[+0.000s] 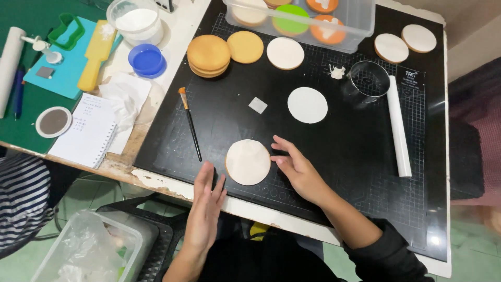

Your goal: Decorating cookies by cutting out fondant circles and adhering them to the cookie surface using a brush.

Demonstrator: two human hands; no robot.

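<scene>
Paintbrush (191, 125), white rolling pin (398, 128), metal ring cutter (369, 79), blue lid (146, 59), notepad (90, 131).

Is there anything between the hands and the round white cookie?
Nothing visible. The right hand already touches the white-topped cookie at its right edge. The left hand sits just beside its lower left edge, with only bare black mat between.

We are seeing a worn wooden bench (156, 180) carrying a black gridded cutting mat (355, 151), a green mat (21, 130) and a white spiral notepad (88, 133).
</scene>
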